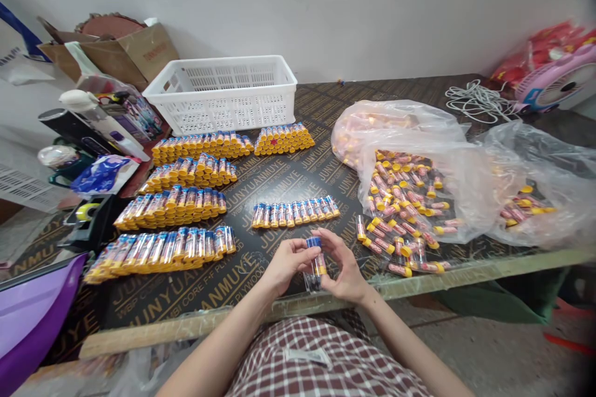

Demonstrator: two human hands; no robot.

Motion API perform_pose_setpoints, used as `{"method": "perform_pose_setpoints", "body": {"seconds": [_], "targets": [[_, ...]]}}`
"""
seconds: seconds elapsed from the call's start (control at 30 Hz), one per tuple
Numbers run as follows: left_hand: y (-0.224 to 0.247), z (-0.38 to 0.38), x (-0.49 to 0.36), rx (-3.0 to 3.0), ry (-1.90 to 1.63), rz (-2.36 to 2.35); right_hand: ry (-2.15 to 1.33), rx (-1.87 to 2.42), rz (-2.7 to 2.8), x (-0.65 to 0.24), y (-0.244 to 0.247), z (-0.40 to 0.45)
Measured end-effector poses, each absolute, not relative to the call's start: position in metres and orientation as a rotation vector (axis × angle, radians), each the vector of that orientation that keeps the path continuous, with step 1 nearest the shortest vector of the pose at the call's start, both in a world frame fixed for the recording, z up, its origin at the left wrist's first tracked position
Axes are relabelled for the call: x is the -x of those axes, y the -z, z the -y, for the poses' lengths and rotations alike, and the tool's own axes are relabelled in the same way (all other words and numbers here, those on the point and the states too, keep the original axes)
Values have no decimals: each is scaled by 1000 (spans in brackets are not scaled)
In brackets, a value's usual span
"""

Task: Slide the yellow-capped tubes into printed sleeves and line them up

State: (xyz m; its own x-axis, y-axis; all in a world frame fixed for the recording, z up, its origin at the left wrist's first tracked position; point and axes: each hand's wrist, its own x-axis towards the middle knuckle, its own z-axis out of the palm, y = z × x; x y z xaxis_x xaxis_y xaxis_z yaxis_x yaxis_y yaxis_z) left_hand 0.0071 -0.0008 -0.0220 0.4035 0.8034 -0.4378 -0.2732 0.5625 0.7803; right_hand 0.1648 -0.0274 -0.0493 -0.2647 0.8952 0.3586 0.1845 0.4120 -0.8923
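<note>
Near the table's front edge, my left hand (287,265) and my right hand (345,268) are both closed on one small tube (316,255) with a blue printed top and a yellow lower end. It stands nearly upright between my fingertips. Below it, partly covered by my fingers, lies a dark, shiny flat piece (313,283) whose kind I cannot make out. Just beyond my hands is a row of similar blue-and-yellow tubes (297,213). To my right, pink tubes with yellow caps (404,198) spill from a clear plastic bag (459,189).
Stacked tubes (170,207) fill the left in several rows, before a white plastic basket (223,102). A tape dispenser (88,220) and a purple object (41,328) stand at the left edge. More bags (386,127), a coiled cord (479,102) and a pink fan (556,83) are right.
</note>
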Motion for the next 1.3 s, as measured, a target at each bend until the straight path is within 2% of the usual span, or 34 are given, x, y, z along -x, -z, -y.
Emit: {"method": "perform_pose_setpoints", "body": {"seconds": [0.33, 0.5, 0.63, 0.73, 0.83, 0.93, 1.13, 1.3], "targets": [[23, -5, -5, -809, -757, -997, -939, 975, 1767, -165, 43, 26], [24, -54, 25, -1567, -872, -1682, -874, 1065, 1772, -171, 43, 21], [31, -91, 47, -1938, -606, -2028, -856, 1105, 1758, -174, 46, 20], [42, -102, 53, -1922, -439, -2053, -834, 1132, 1807, -175, 46, 21], [52, -102, 53, -1862, -444, -2070, -781, 1164, 1841, -179, 46, 20], [58, -99, 53, -1850, -530, -2086, -631, 1303, 1840, -191, 51, 12], [66, -96, 51, -1868, -688, -2033, 2, 1898, 1811, -234, 76, -11], [64, -81, 44, -1879, -895, -2116, 224, 2089, 1992, -251, 88, -13]]}}
